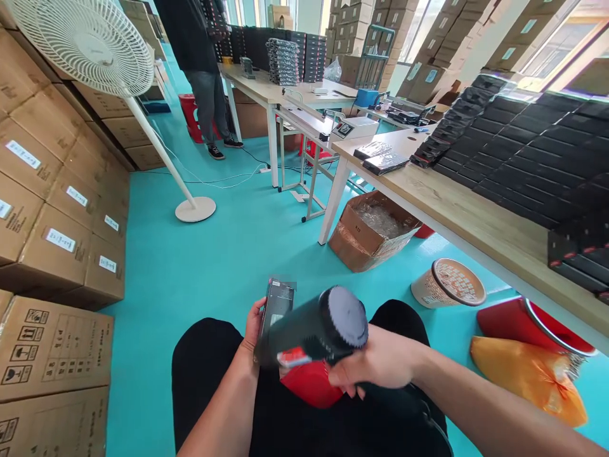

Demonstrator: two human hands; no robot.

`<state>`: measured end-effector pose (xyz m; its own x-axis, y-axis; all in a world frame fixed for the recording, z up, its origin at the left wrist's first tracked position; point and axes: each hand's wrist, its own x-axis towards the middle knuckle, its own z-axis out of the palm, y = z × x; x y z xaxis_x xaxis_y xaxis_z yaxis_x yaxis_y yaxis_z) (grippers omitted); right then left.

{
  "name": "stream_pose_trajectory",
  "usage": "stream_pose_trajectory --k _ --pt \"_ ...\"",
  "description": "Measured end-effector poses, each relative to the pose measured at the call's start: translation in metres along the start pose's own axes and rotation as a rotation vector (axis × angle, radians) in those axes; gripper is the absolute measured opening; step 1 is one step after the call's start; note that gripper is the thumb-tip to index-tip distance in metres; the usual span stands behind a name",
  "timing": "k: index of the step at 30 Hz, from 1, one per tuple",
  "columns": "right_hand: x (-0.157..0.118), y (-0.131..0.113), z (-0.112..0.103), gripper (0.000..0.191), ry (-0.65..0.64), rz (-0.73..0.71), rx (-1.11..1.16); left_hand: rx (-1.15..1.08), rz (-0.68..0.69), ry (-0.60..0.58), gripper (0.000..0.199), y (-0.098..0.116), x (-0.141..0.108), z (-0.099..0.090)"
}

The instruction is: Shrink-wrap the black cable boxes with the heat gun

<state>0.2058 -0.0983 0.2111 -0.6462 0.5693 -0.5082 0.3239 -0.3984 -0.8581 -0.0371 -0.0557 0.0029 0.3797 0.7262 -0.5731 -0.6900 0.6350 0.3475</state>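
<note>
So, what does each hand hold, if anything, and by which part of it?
The left hand holds a dark box by its left edge. The right hand holds a dark tool below its round end; this grip is partly hidden.

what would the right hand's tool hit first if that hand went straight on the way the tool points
Probably the left hand, around its wrist; the blurred front of the tool in the right hand appears close beside it, though depth is unclear.
</note>
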Motion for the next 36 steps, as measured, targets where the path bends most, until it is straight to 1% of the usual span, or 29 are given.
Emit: stream_pose_trajectory --k 1,2,5,6,7,9,10,11,14,15,16,18,19,20,22,23,24,26,27,28,29,31,32,33,34,36 --pt "0.000 0.001 -0.001 0.012 -0.026 0.005 -0.014 -0.009 -0.001 0.014 0.038 0.001 0.000 -0.001" --pt "0.000 0.002 -0.002 0.013 0.018 -0.017 0.001 -0.019 -0.005 0.027 0.038 0.001 0.001 -0.001" --pt "0.004 0.008 -0.003 0.011 0.300 -0.121 0.098 -0.013 0.002 0.048 0.038 0.002 -0.001 -0.001" --pt "0.004 0.008 -0.002 0.010 0.312 -0.115 0.105 -0.009 -0.003 0.044 0.039 0.002 -0.001 0.000" --pt "0.004 0.008 -0.002 0.008 0.251 -0.078 0.087 -0.009 -0.010 0.031 0.039 0.002 -0.002 0.001" --pt "0.003 0.006 0.000 0.006 0.051 0.018 0.012 -0.022 -0.009 -0.003 0.040 0.001 -0.004 0.002" --pt "0.003 0.004 0.001 0.007 -0.008 0.040 -0.017 -0.031 -0.001 -0.017 0.040 0.000 -0.004 0.003" --pt "0.003 0.002 0.002 0.008 -0.001 0.034 -0.025 -0.031 0.009 -0.018 0.039 -0.001 -0.003 0.003" --pt "0.005 -0.003 0.000 0.012 0.227 -0.084 0.022 -0.007 0.027 0.040 0.039 -0.003 -0.003 0.003" --pt "0.006 -0.004 -0.001 0.012 0.239 -0.098 0.022 -0.008 0.031 0.057 0.038 -0.003 -0.003 0.003" --pt "0.006 -0.004 -0.003 0.012 0.191 -0.080 0.008 -0.017 0.030 0.063 0.038 -0.003 -0.003 0.004" --pt "0.004 -0.003 -0.004 0.006 0.004 -0.022 -0.065 -0.048 0.020 0.048 0.037 -0.001 -0.004 0.006" --pt "0.004 -0.002 -0.004 0.004 -0.039 -0.015 -0.096 -0.057 0.016 0.047 0.037 -0.001 -0.004 0.007" --pt "0.003 0.000 -0.003 0.004 -0.017 -0.028 -0.110 -0.058 0.012 0.056 0.037 -0.001 -0.004 0.009" --pt "0.002 0.002 -0.002 0.011 0.142 -0.090 -0.095 -0.056 0.017 0.092 0.037 -0.001 -0.004 0.012" --pt "0.002 0.002 -0.001 0.014 0.189 -0.101 -0.080 -0.057 0.018 0.105 0.036 -0.001 -0.004 0.013" --pt "0.003 0.001 -0.001 0.015 0.178 -0.080 -0.067 -0.061 0.010 0.105 0.035 -0.001 -0.004 0.013" --pt "0.005 -0.002 -0.004 0.013 0.048 -0.030 -0.050 -0.076 -0.021 0.071 0.033 -0.002 -0.005 0.014" --pt "0.008 -0.005 -0.007 0.009 0.012 -0.027 -0.040 -0.083 -0.036 0.046 0.033 -0.002 -0.005 0.014" --pt "0.011 -0.007 -0.011 0.007 0.049 -0.036 -0.012 -0.087 -0.047 0.020 0.034 -0.003 -0.005 0.014" --pt "0.014 -0.009 -0.016 0.007 0.147 -0.054 0.028 -0.090 -0.049 -0.007 0.037 -0.003 -0.006 0.014" --pt "0.022 -0.010 -0.030 0.012 0.396 -0.081 0.113 -0.098 -0.034 -0.054 0.045 -0.004 -0.006 0.015" --pt "0.024 -0.009 -0.038 0.014 0.479 -0.076 0.141 -0.103 -0.026 -0.068 0.048 -0.004 -0.007 0.015" --pt "0.025 -0.007 -0.046 0.014 0.516 -0.064 0.157 -0.107 -0.020 -0.072 0.050 -0.005 -0.007 0.015" --pt "0.024 -0.004 -0.053 0.014 0.516 -0.051 0.160 -0.110 -0.007 -0.070 0.051 -0.005 -0.007 0.015" --pt "0.019 0.002 -0.060 0.014 0.477 -0.025 0.163 -0.105 0.003 -0.062 0.050 -0.004 -0.006 0.014"
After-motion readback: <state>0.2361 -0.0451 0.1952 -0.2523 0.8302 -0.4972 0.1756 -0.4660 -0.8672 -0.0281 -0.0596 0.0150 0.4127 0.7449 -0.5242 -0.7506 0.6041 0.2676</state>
